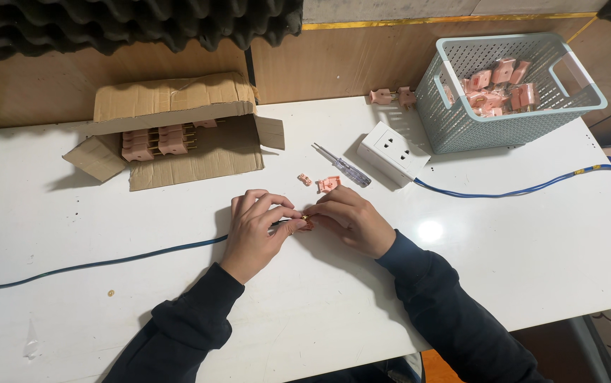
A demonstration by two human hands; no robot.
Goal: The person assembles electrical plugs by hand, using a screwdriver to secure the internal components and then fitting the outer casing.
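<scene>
My left hand [254,230] and my right hand [351,218] meet over the middle of the white table [518,248]. Between their fingertips sits a small pink plug part [307,223] with a brass-coloured bit, joined to the end of a dark blue cable [107,264] that runs off to the left. My left hand pinches the cable end; my right hand grips the plug part, mostly hiding it. Just beyond my fingers lie a pink plug shell [329,184] and a smaller pink piece [305,179]. A clear-handled screwdriver [342,166] lies behind them.
An open cardboard box [178,131] with pink plugs lies at the back left. A white socket block [393,152] with a blue cord [532,190] sits by a pale blue basket [504,120] of pink plugs. Two plugs [392,96] rest against the wooden back wall.
</scene>
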